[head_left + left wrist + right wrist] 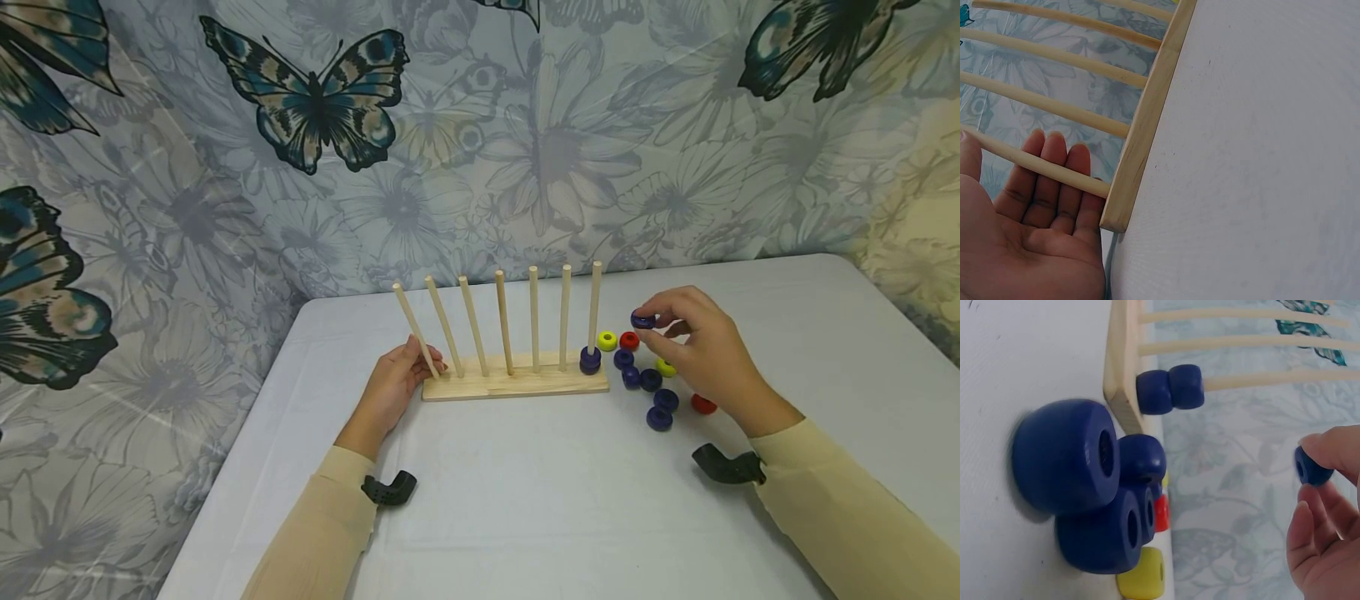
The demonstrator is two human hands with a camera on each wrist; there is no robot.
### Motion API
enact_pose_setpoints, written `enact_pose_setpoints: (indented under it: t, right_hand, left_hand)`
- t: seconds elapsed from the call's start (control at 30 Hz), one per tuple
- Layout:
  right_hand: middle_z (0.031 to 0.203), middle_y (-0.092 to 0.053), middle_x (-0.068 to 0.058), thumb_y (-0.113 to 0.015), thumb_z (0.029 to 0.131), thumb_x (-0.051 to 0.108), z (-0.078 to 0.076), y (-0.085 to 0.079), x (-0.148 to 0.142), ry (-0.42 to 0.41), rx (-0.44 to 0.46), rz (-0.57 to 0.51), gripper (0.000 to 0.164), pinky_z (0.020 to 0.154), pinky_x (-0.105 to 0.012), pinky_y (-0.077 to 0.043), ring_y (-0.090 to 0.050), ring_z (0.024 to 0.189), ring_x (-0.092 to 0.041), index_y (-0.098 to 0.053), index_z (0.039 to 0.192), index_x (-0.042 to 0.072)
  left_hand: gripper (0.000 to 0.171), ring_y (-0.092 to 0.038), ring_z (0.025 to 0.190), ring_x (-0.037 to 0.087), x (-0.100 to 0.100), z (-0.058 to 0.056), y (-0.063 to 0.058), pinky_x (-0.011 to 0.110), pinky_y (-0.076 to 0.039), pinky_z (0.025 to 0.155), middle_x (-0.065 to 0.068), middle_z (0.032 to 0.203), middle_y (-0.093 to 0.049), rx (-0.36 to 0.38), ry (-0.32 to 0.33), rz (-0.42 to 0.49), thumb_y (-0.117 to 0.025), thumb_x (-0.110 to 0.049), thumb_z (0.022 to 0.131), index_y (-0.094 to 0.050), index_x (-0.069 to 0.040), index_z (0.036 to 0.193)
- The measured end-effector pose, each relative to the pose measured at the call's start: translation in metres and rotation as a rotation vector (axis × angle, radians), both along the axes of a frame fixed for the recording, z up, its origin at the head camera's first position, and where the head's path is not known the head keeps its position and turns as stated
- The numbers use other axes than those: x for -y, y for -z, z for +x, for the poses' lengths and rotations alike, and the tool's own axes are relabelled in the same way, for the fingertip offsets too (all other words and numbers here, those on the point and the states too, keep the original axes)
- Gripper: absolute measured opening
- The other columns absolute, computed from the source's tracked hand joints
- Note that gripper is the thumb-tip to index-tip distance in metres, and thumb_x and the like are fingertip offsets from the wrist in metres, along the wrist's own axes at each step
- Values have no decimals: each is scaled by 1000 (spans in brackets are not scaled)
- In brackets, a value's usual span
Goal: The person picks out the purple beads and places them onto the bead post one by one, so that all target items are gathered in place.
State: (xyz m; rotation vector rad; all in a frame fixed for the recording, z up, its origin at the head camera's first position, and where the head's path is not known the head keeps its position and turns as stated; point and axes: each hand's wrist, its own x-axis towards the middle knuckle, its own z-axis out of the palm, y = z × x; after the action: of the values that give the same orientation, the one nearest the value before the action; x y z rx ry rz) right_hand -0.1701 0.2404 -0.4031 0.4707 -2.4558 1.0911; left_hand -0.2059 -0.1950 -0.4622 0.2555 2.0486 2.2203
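Note:
A wooden rack (517, 385) with several upright pegs stands on the table. Two dark blue beads (590, 360) are stacked on its rightmost peg. My left hand (392, 385) is at the rack's left end, its fingers behind the leftmost peg (1054, 170) and fairly straight in the left wrist view. Between thumb and fingertips my right hand (708, 354) pinches a blue bead (642, 321), held up to the right of the rightmost peg. The hole of that pinched bead (1314, 467) shows in the right wrist view.
Loose blue beads (651, 380) lie right of the rack. Among them are a red bead (628, 340), a yellow bead (607, 340), another yellow bead (665, 367) and a red bead (703, 405) near my right wrist. A butterfly-patterned cloth (450, 183) hangs behind the white table (480, 500).

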Motion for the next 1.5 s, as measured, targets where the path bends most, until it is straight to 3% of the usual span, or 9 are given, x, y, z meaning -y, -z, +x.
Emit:
enact_pose_setpoints:
  t: [0.27,0.37,0.5,0.77,0.97,1.17,1.5]
  right_hand:
    - [118,-64,-14,-84,92,-8,3,-1,4,-20,32,14,40,82,-3,-45,-64,91,-22,-69,128,-2]
    - [117,-64,-13,-84,91,-10,3,-2,4,-24,1,9,41,82,-4,-46,-62,90,-19,-69,128,-3]
    - [119,-64,-14,-84,90,-13,4,-5,6,-41,-39,-3,43,85,-4,-46,-61,92,-17,-70,130,-4]
    - [124,-58,-17,-82,86,-22,9,-12,14,-39,-36,-74,45,92,-5,-45,-60,100,-10,-70,127,-7]
    - [121,-59,-17,-80,81,-30,14,-20,19,-95,-110,-130,50,95,-9,-48,-59,104,-5,-66,124,-10]
    - [124,-63,-15,-84,80,-26,21,-29,24,-105,-167,-103,55,92,-9,-49,-60,105,-5,-68,129,-7]
    - [122,-66,-11,-88,77,-25,28,-45,31,-152,-249,-102,54,88,-11,-51,-59,104,-11,-73,124,-4]
  left_hand:
    - [61,-72,104,24,-1,1,0,34,-55,98,12,100,-71,2,0,4,-46,-49,116,-69,7,110]
    - [61,-72,103,24,-1,1,0,34,-55,98,12,99,-71,2,1,2,-45,-48,117,-69,7,110]
    - [61,-72,103,24,-2,1,-1,33,-55,97,12,99,-71,-1,-3,1,-46,-49,116,-69,7,109]
    - [60,-72,103,24,-2,0,1,34,-55,98,12,99,-71,-6,5,3,-45,-49,117,-70,6,109]
    - [59,-71,104,25,-3,0,1,34,-55,98,12,99,-71,-5,6,2,-46,-49,117,-70,4,108]
    - [60,-72,103,25,-3,1,1,34,-55,98,12,98,-71,-6,2,0,-45,-49,117,-70,6,108]
    - [60,-71,104,24,0,1,0,34,-55,98,12,98,-71,-1,0,2,-44,-47,118,-70,6,108]
